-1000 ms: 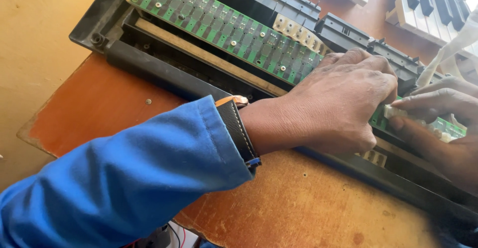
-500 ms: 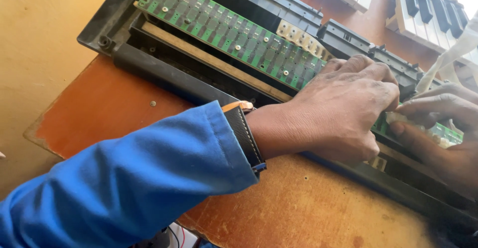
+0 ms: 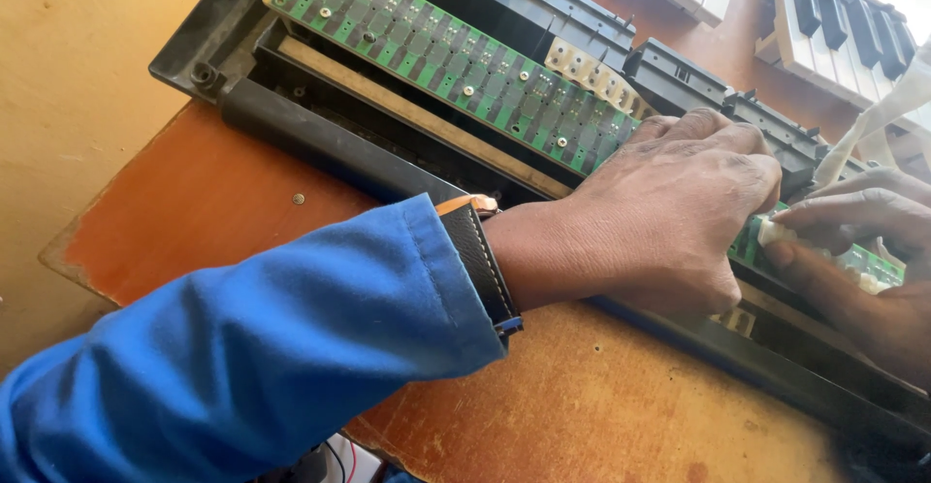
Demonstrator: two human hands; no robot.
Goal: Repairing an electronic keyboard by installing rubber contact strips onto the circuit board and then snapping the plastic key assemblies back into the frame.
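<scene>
We look down on a long green circuit board (image 3: 456,71) that lies bare inside the black shell (image 3: 320,139) of an opened keyboard, which runs slantwise across a worn orange-brown worktop (image 3: 582,405). Our left hand (image 3: 669,211), coming out of a blue sleeve (image 3: 252,347) with a dark watch strap (image 3: 482,260) at the wrist, lies palm down over the right part of the board; its fingers (image 3: 722,139) are curled and close together, their tips pressing on the black frame at the far side of the board, and we cannot tell whether anything is held beneath them. Our right hand (image 3: 858,250) comes in from the right edge, just beside the left one; its fingers (image 3: 844,207) are nearly closed, pinching a small white piece (image 3: 773,232) against the green board at the spot where the two hands meet. A pale strip with round contacts (image 3: 596,76) sits on the far edge of the board, close to the left knuckles. Loose sets of black and white keys (image 3: 834,27) lie on the worktop beyond the shell, well apart from the hands.
</scene>
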